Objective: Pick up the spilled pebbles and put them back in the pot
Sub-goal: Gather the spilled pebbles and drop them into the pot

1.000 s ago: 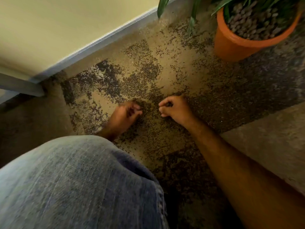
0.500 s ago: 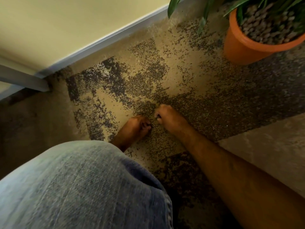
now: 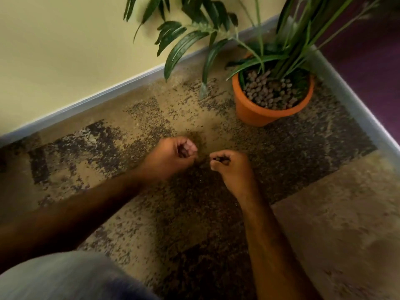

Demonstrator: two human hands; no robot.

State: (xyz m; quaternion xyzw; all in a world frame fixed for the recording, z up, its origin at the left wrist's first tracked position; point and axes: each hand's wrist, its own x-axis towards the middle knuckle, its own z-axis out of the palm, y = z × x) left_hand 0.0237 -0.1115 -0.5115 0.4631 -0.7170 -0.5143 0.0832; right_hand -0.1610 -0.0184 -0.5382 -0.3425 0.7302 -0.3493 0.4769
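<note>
Right hand (image 3: 232, 166): fingers curled into a loose fist, with small dark pieces pinched between the thumb and the fingertips. They look like pebbles, but blur keeps their number and shape from being read. Left hand (image 3: 171, 153): also curled shut, knuckles up, fingertips tucked toward the palm; whether it holds anything cannot be told. The two fists are just beside each other, apart, above the carpet (image 3: 337, 224), whose dark speckled pattern makes any loose stones on it hard to pick out.

Orange pot (image 3: 255, 114): upright, beyond the right hand and near the corner where the grey baseboard (image 3: 91, 100) meets a second run along the right. Its top is filled with grey-brown pebbles (image 3: 268, 92), partly screened by the green leaves (image 3: 186, 45) of the plant, which are cut off at the top edge. Individual stones are too small to give a long axis.

A denim-clad knee (image 3: 65, 278) fills the lower left corner, blurred.
</note>
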